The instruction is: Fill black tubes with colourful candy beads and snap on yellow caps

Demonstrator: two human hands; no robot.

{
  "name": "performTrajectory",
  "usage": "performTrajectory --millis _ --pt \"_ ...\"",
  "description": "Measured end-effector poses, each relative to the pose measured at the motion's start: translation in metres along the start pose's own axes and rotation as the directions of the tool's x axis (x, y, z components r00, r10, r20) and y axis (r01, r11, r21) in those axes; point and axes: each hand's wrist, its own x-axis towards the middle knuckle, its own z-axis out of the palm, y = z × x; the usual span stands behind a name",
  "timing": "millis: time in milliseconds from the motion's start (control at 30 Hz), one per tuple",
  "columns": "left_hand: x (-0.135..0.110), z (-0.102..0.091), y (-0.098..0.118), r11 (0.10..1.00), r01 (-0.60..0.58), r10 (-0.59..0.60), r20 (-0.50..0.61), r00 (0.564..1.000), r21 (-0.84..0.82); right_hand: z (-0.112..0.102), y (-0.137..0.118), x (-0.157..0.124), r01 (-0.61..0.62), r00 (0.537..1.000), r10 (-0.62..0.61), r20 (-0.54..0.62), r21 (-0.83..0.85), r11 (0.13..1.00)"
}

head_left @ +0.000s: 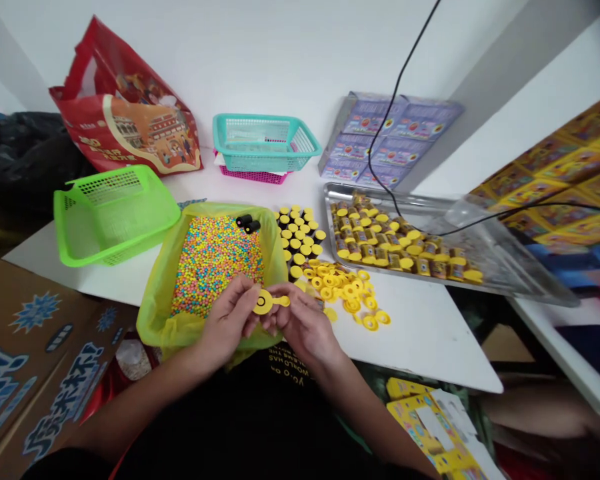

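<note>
My left hand (235,310) pinches a yellow plastic flip cap (263,302), a round disc with a ring at its centre and a narrow tab. Its tab points right, towards my right hand (303,317), whose curled fingers close on that end. Both hands are over the near right corner of a green basket (147,320) lined with a yellow bag. Small multicoloured candy balls (215,260) fill it, with two black tubes (247,223) lying on top at the back. Right of my hands lies a pile of loose yellow caps (347,287).
Behind the caps stand several black tubes with yellow lids (300,233). A metal tray (337,250) holds rows of wrapped, yellow-capped pieces. Around them are an empty green basket (115,213), a teal basket (265,162), a red bag (130,127), purple boxes (390,140) and a hanging black cable (397,83).
</note>
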Motion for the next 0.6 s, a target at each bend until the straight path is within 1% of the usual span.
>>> performTrajectory --millis 100,200,267,400,467,533,600 --pt "-0.002 -0.001 -0.003 0.998 0.031 -0.032 0.025 0.999 0.046 -0.001 0.003 -0.001 0.011 1.0 -0.011 -0.029 0.015 1.0" --pt "-0.001 0.001 -0.006 0.992 0.07 -0.071 0.004 0.998 0.102 0.003 0.005 -0.003 0.045 0.993 -0.049 -0.104 -0.043 0.998" --pt "0.0 0.003 -0.006 0.988 0.078 -0.078 -0.003 0.997 0.136 0.005 0.005 -0.004 0.041 0.987 -0.051 -0.154 -0.071 0.997" --pt "-0.002 0.006 -0.001 0.966 0.0 -0.006 0.023 1.0 0.259 0.006 0.002 -0.005 -0.003 0.981 0.01 -0.195 0.031 1.0" --pt "-0.004 0.005 0.0 0.942 -0.056 0.044 0.043 0.998 0.331 0.004 0.001 -0.005 0.008 0.982 0.001 -0.189 0.043 0.999" --pt "-0.007 0.002 -0.001 0.917 -0.112 0.091 0.073 0.993 0.383 0.004 0.0 -0.007 0.061 0.985 -0.061 -0.164 -0.004 0.998" --pt "-0.009 0.0 -0.003 0.902 -0.173 0.133 0.127 0.983 0.396 0.006 -0.002 -0.013 0.152 0.977 -0.164 -0.136 -0.096 0.984"
